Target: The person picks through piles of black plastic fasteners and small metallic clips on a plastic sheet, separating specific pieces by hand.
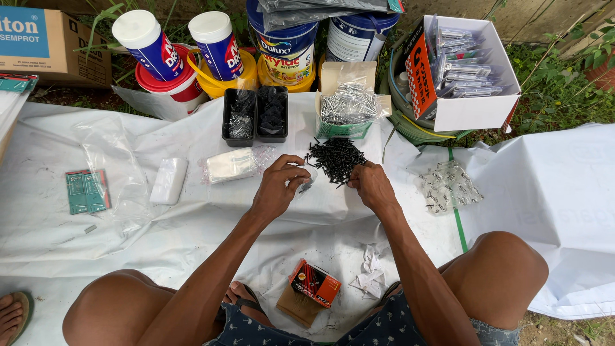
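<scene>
Black screws: a loose pile of black screws [336, 159] lies on the white sheet [564, 186], just ahead of my two hands and between them.
Left hand: my left hand [277, 186] is curled around a small clear bag [306, 181], fingers pinching it at the near edge of the pile.
Right hand: my right hand [371, 186] is closed, fingertips touching the pile's right edge; I cannot tell whether it grips a screw.
Beyond the pile: an open box of silver nails [349, 102] sits straight ahead; to its left, beyond my left hand, two black trays [256, 115] stand side by side.
Left of my left hand: a wrapped white packet [230, 165], then a white block [169, 181], further off green cards [88, 191].
Right of my right hand: a clear bag of small fittings [447, 186]; beyond it a white carton [467, 70] of packed pieces.
Near me: a small orange box [314, 283] lies between my knees.
</scene>
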